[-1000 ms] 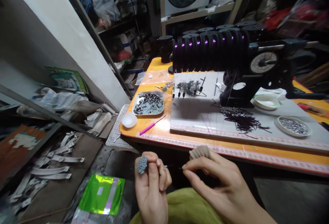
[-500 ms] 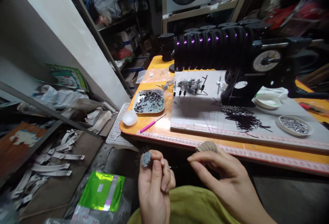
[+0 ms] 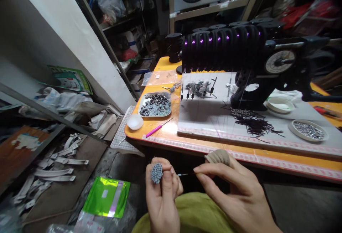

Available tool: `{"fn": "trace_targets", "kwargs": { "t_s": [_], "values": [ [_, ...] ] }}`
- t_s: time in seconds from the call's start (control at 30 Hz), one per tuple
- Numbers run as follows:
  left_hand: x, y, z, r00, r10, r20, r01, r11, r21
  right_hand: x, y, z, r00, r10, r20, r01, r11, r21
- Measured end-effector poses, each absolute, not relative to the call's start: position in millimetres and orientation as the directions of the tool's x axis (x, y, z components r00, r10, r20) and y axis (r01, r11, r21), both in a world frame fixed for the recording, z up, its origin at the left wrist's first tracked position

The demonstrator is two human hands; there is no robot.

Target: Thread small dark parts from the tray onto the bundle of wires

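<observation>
My left hand (image 3: pixel 162 193) is closed around a bundle of thin pieces with round grey-blue ends (image 3: pixel 156 173), which face up between thumb and forefinger. From its other fingers a small pale-blue tip (image 3: pixel 182 174) sticks out to the right. My right hand (image 3: pixel 232 183) pinches thumb and forefinger together on a thin dark strand (image 3: pixel 191 173), which seems to run to that tip. A beige fabric wrap (image 3: pixel 217 157) covers one finger of the right hand. Both hands are in front of the table edge, above an olive-green cloth (image 3: pixel 203 211) on the lap.
On the orange table (image 3: pixel 136 135) stand a tray of small dark and grey parts (image 3: pixel 170 113), a translucent cup (image 3: pixel 135 122) and a pink-handled hook tool (image 3: pixel 156 129). A black multi-disc machine (image 3: pixel 224 53) sits behind. Dark strips (image 3: pixel 252 123) and a dish of silver parts (image 3: pixel 308 130) lie right.
My left hand has turned, so the bundle's round ends face me more and its thin wires no longer show. The strand near the right fingertips now shows more clearly.
</observation>
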State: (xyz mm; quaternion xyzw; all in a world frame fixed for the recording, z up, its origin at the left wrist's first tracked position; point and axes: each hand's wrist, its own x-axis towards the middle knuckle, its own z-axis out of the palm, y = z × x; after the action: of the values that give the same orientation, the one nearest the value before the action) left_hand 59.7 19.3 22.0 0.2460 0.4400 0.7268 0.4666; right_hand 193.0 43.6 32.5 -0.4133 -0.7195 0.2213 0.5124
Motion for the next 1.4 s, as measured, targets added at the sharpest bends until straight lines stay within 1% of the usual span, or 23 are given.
{"fn": "trace_targets", "kwargs": {
  "t_s": [0.2,0.63,0.97,1.1,1.2,1.3,1.4],
  "values": [
    [59.1,19.2,21.1,-0.431,0.901,-0.040,-0.471,-0.187,0.862,194.0,42.4,30.7,-0.166,0.794,0.585,0.369,0.601,-0.709],
    [58.3,18.0,20.7,-0.425,0.904,-0.052,-0.490,-0.181,0.853,194.4,42.8,33.7,-0.160,0.770,0.617,0.370,0.626,-0.686],
    [58.9,17.4,19.7,-0.413,0.909,-0.048,-0.493,-0.179,0.852,194.3,43.1,29.7,-0.176,0.769,0.615,0.363,0.631,-0.685],
    [59.4,15.7,18.7,-0.399,0.914,-0.073,-0.514,-0.157,0.844,193.0,44.3,29.1,-0.272,0.732,0.625,0.376,0.678,-0.631],
    [60.8,14.3,18.9,-0.387,0.919,-0.079,-0.520,-0.146,0.841,190.1,46.2,29.1,-0.343,0.697,0.630,0.348,0.717,-0.604],
    [60.5,13.6,18.5,-0.369,0.925,-0.084,-0.528,-0.134,0.839,187.8,48.4,28.3,-0.354,0.691,0.631,0.327,0.723,-0.608],
    [55.5,13.5,17.4,-0.318,0.946,-0.057,-0.506,-0.119,0.854,188.4,49.9,27.2,-0.364,0.689,0.627,0.341,0.725,-0.598]
  ]
}}
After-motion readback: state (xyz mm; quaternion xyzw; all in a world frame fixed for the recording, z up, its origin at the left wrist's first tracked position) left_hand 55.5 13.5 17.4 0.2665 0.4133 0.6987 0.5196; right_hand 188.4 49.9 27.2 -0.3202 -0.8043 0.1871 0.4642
